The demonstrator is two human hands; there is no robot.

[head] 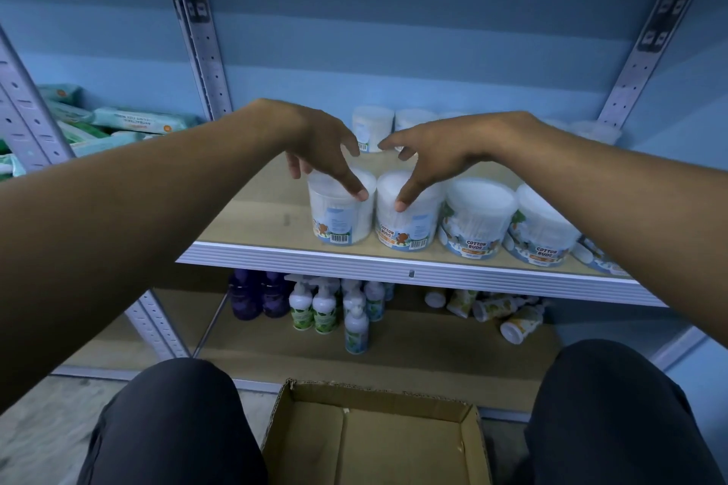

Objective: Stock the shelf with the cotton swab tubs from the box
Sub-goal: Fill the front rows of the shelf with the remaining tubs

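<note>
While five tubs [476, 217] lined the shelf [256, 219] edge, the two at 11 o'clock were gripped from above.
Left hand [327, 146] spread fingers round the end tub [338, 215], thumb on its front; right hand [437, 154] likewise on the next tub [409, 219]. Right arm [630, 201] half hid the fifth [593, 257]. Blurred tubs [372, 124] sat at 12 o'clock, wipe packs [138, 121] at 10, bottles [323, 311] below, box [468, 429] at 6 showing cardboard floor.

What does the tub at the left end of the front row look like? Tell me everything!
The leftmost tub is round, clear plastic, packed with white cotton swabs. Its blue-and-white label shows a little bear and a barcode. It stands upright near the front edge of the wooden shelf. The left hand grips its top, thumb in front, fingers behind. The next tub, held by the right hand, stands close beside it.
</note>
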